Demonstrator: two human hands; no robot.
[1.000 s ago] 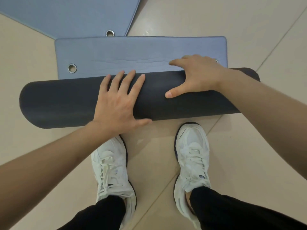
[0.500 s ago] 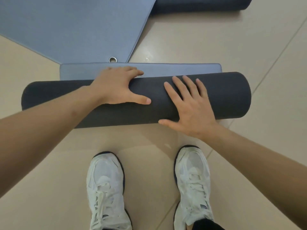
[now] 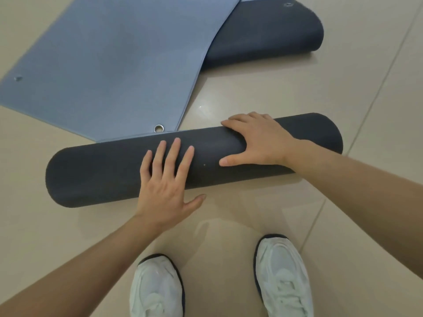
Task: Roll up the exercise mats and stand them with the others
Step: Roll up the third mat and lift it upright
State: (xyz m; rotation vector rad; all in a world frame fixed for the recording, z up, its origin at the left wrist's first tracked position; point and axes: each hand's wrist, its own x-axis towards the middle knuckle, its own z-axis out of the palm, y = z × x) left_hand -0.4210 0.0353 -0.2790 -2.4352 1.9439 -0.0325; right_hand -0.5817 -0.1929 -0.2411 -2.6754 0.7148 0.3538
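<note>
**Nearly wound: exercise mat held in a tight roll on the floor**

Nearest the camera, two white shoes [image 3: 158, 287] stand on the pale tiled floor [image 3: 343, 213], just short of the rolled mat [image 3: 103, 175], a dark cylinder lying crosswise in front of them. The left hand [image 3: 164, 186] lies flat on its near slope with fingers straight and spread. The right hand [image 3: 258, 140] cups the crest, fingers curled over the far side and thumb on the near one.

A thin blue strip shows along the roll's far edge, probably the last of its tail. Finishing well likely means pushing evenly with both hands so the ends stay flush, then keeping pressure on the seam before tipping the roll upright, or it may spring loose.

Beyond, a flat blue mat [image 3: 109, 65] lies spread out, its corner eyelet [image 3: 159, 128] just beside the roll. Farthest off, its other end [image 3: 263, 35] is part-rolled, dark side out. No standing mats are in view.
</note>
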